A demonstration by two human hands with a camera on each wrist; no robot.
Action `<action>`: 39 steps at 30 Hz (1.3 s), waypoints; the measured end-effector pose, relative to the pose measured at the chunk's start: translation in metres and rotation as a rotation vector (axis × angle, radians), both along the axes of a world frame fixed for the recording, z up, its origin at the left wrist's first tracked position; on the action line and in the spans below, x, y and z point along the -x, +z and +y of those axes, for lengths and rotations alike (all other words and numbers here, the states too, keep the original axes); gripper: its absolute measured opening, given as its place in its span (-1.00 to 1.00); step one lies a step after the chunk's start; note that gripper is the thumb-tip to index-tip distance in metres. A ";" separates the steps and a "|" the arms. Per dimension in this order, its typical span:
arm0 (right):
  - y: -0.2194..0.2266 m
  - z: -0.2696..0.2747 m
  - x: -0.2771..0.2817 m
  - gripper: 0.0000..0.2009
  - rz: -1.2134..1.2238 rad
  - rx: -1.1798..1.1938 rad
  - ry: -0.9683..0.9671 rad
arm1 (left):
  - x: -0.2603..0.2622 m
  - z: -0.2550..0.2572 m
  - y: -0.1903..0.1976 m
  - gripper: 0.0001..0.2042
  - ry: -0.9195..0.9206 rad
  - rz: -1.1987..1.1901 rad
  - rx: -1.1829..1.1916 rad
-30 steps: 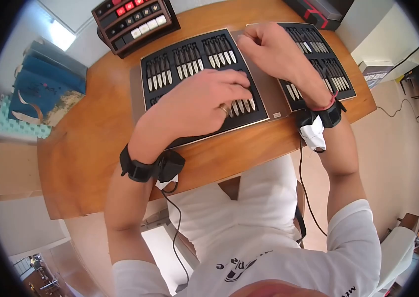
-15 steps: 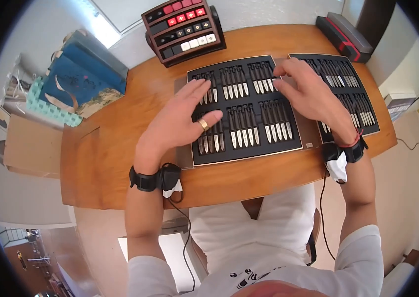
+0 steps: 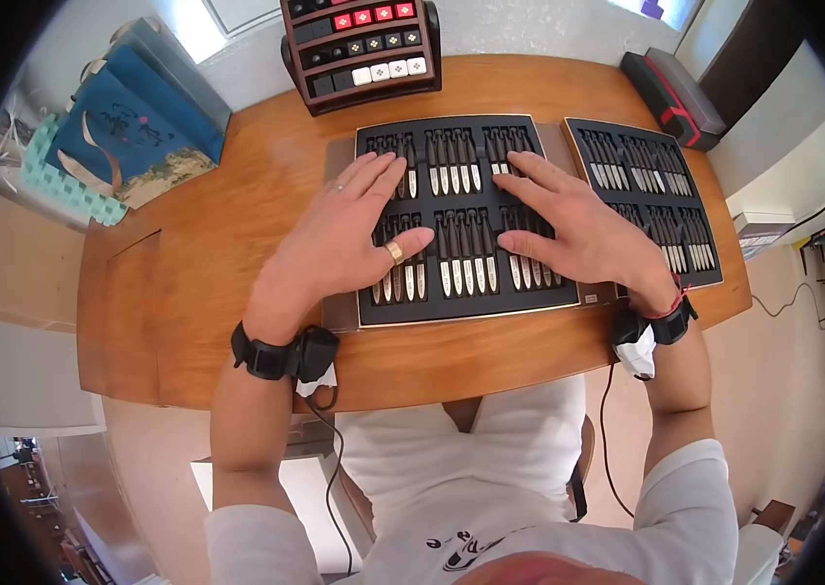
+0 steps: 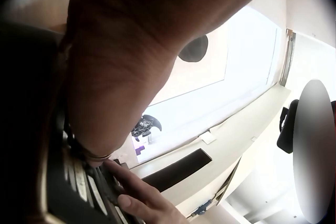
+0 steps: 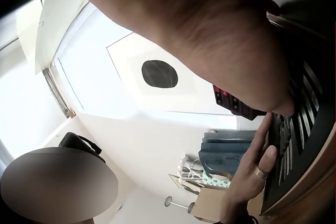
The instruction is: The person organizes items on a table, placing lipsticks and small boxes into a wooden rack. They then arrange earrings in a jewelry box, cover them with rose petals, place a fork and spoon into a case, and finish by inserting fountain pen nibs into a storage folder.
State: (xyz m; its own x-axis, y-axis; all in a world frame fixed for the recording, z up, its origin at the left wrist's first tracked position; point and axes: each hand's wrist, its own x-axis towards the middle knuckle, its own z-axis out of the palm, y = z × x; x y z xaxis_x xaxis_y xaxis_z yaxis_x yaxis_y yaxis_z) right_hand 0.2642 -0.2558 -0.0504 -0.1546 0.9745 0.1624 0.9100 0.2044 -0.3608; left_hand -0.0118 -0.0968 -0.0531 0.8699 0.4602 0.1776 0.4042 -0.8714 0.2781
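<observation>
A black tray (image 3: pixel 471 312) lies on the desk, holding several groups of slim dark pieces with silvery pointed ends (image 3: pixel 471 273). My left hand (image 3: pixel 330 239) rests over its left side, fingers extended across the upper left group, thumb apart over the lower left one. Over the right side my right hand (image 3: pixel 588 229) is spread the same way, fingertips at the upper right group and thumb at the lower right. Nothing shows gripped in either hand. Parts of the outer groups are hidden under both hands. The left hand's ring (image 5: pixel 261 172) appears in the right wrist view.
Beside the first tray, a second tray (image 3: pixel 661 201) with similar pieces stands to the right. A tiered rack (image 3: pixel 364 58) of small blocks is at the back. A blue bag (image 3: pixel 149 117) stands back left, a dark box with a red band (image 3: pixel 671 97) back right.
My left hand has moved left from the tray's lower right area. My right hand, curled between the trays earlier, has uncurled and come left over the first tray. The head view has shifted.
</observation>
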 end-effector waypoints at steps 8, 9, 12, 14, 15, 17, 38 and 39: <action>-0.003 -0.002 -0.001 -0.36 -0.011 -0.078 0.015 | -0.005 0.006 -0.004 -0.34 -0.019 -0.050 -0.032; -0.003 -0.002 -0.001 -0.36 -0.028 -0.067 0.004 | -0.004 0.007 -0.003 -0.36 -0.012 -0.041 -0.019; -0.001 -0.002 0.000 -0.36 -0.011 -0.044 0.008 | 0.001 0.012 -0.008 -0.40 -0.037 -0.072 -0.012; -0.001 -0.002 0.001 -0.36 -0.019 -0.039 0.002 | 0.001 0.011 -0.007 -0.41 -0.039 -0.074 -0.014; 0.000 -0.002 0.000 -0.36 -0.030 -0.040 -0.005 | 0.001 0.012 -0.007 -0.42 -0.043 -0.079 -0.021; 0.000 -0.001 -0.001 -0.36 -0.032 -0.044 0.004 | 0.002 0.013 -0.011 -0.45 -0.052 -0.121 -0.025; -0.009 0.001 0.019 -0.40 -0.190 -0.071 -0.110 | 0.007 0.014 -0.007 -0.66 0.110 -0.197 -0.098; -0.009 0.001 0.021 -0.40 -0.192 -0.074 -0.117 | 0.006 0.013 -0.004 -0.68 0.164 -0.205 -0.081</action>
